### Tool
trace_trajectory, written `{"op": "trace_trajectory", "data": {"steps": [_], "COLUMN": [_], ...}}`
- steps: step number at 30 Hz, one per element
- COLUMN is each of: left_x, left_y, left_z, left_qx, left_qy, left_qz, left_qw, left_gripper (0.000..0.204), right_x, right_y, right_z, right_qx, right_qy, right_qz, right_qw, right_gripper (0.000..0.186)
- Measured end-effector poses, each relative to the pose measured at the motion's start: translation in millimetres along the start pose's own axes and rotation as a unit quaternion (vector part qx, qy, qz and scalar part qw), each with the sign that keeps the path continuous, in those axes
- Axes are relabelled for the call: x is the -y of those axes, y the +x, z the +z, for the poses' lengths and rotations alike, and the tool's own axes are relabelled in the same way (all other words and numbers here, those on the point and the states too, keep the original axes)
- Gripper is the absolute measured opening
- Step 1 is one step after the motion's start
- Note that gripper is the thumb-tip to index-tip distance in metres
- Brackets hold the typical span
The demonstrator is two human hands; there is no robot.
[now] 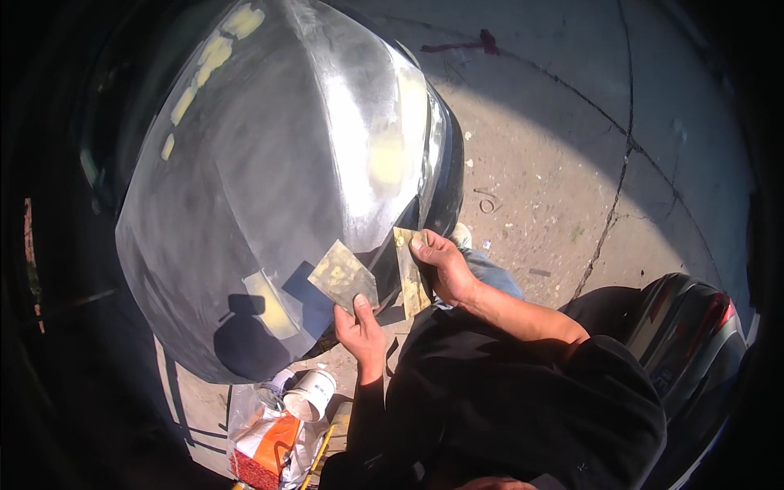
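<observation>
My left hand [358, 335] grips a square, smudged spreader plate [340, 273] with pale yellow spots, thumb on its face. My right hand [441, 265] pinches the upper end of a narrower, stained spreader [408, 282], held upright just to the right of the plate. Both are over the lower right edge of a large grey car body panel [253, 163], sanded and dull, with a bright sunlit band. Pale yellow filler patches [214, 57] run along its upper left, with others at the right and lower left [273, 306]. Shadows fall on the panel's lower part.
Below the panel, a white bucket [309, 396], a smaller tub and orange-and-white bags [273, 445] lie near my left forearm. Cracked concrete ground [555, 204], partly shaded, spans the right, with a red item [488, 42] at top. Another car [678, 343] is at the lower right.
</observation>
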State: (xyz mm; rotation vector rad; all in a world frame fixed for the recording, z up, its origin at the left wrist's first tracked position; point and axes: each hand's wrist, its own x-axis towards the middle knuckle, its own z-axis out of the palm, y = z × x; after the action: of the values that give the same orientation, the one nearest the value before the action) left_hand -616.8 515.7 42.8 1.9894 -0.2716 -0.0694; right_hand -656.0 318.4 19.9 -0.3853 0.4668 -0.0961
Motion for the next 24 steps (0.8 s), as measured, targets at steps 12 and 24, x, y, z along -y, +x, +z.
{"op": "trace_trajectory", "data": {"steps": [12, 24], "left_x": [84, 83], "left_y": [168, 169], "left_z": [47, 55], "left_qx": [-0.206, -0.235], "left_qy": [-0.206, -0.195], "left_qz": [-0.073, -0.103], "left_qw": [0.954, 0.947], "left_gripper": [0.039, 0.048], "right_x": [165, 195], "right_y": [159, 211], "right_z": [-101, -67], "right_qx": [-0.182, -0.136], "right_qy": [-0.324, -0.649], "right_qz": [-0.26, -0.435], "right_qw": [0.891, 0.609], "right_gripper": [0.019, 0.054]}}
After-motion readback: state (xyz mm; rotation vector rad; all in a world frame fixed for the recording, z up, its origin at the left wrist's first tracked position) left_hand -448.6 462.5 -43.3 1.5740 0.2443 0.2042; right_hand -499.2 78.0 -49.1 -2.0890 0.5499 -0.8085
